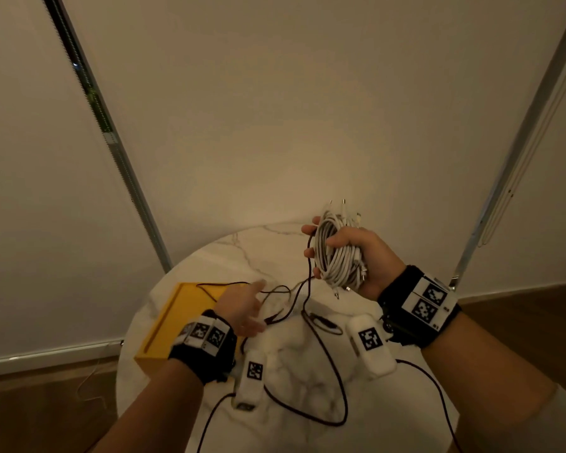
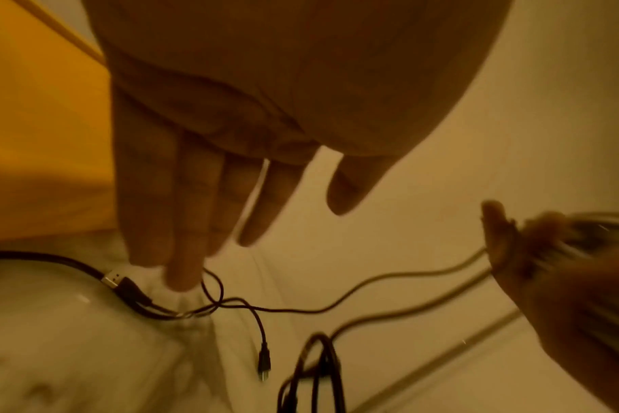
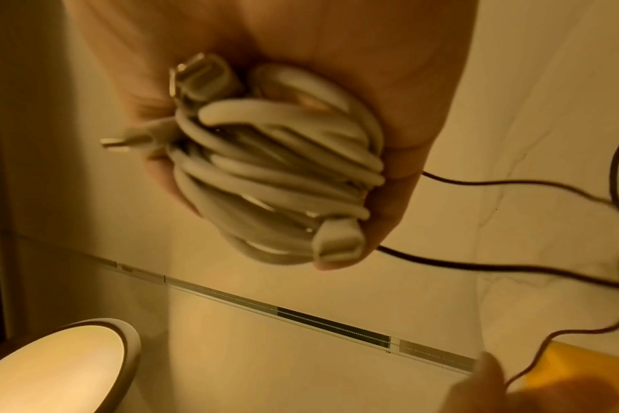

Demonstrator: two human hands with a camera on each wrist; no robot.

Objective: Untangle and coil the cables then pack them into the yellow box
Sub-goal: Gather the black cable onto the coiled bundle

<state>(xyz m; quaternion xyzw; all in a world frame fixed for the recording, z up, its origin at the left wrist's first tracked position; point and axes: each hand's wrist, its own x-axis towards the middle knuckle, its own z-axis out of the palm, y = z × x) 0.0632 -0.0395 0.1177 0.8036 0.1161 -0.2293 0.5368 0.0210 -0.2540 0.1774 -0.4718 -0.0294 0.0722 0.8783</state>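
My right hand (image 1: 347,256) grips a thick coil of white cables (image 1: 339,253), raised above the far right of the round marble table (image 1: 209,259); several plugs stick out of the bundle (image 3: 276,170). A thin dark cable (image 1: 307,279) hangs from that hand down to a loose tangle of dark cables (image 1: 321,371) on the table. My left hand (image 1: 245,305) hovers open, fingers (image 2: 184,223) straight, just above the dark cables (image 2: 237,304) and holds nothing. The yellow box (image 1: 167,325) sits at the table's left, a dark cable draped over its far corner.
Two white tagged camera units (image 1: 371,346) (image 1: 252,376) hang under my wrists over the table. A pale wall and metal rails stand behind the table. A round lamp shade (image 3: 53,368) shows in the right wrist view. Wooden floor surrounds the table.
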